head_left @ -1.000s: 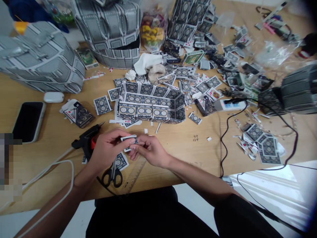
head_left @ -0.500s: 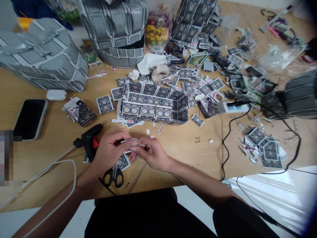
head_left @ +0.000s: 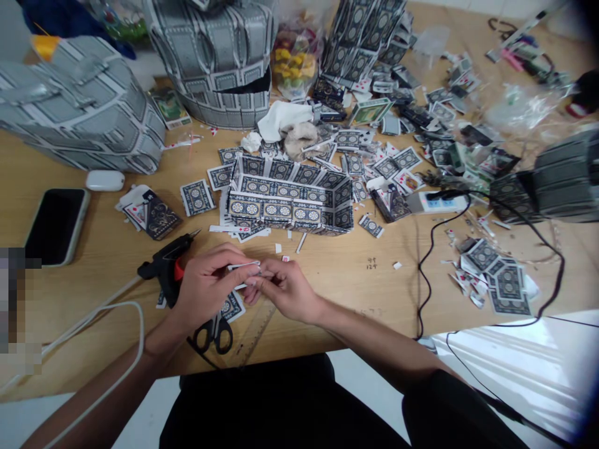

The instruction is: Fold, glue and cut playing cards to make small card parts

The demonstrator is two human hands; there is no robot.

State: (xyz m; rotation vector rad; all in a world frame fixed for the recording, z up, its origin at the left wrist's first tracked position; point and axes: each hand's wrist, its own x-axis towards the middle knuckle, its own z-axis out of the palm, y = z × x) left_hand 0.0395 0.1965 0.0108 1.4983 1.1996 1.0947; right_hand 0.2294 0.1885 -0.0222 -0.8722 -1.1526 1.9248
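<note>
A small folded playing card (head_left: 238, 267) is pinched between my two hands near the table's front edge. My left hand (head_left: 208, 284) grips its left side, thumb on top. The fingertips of my right hand (head_left: 287, 288) close on its right end. Just beyond my hands stands an open rectangular box made of folded patterned cards (head_left: 290, 202). Black scissors (head_left: 214, 335) and a patterned card (head_left: 233, 305) lie beneath and in front of my left hand. A black glue gun (head_left: 169, 255) rests to the left of my left hand.
A phone (head_left: 57, 226) and white earbud case (head_left: 105, 181) lie at the left. Woven card bags (head_left: 93, 106) stand behind. Loose cards and scraps (head_left: 508, 280) are at the right, near a power strip (head_left: 440, 202) with a black cable. A clear ruler (head_left: 255, 333) lies near the front edge.
The view has shifted very slightly. Both hands keep nearly the same pose around the folded card.
</note>
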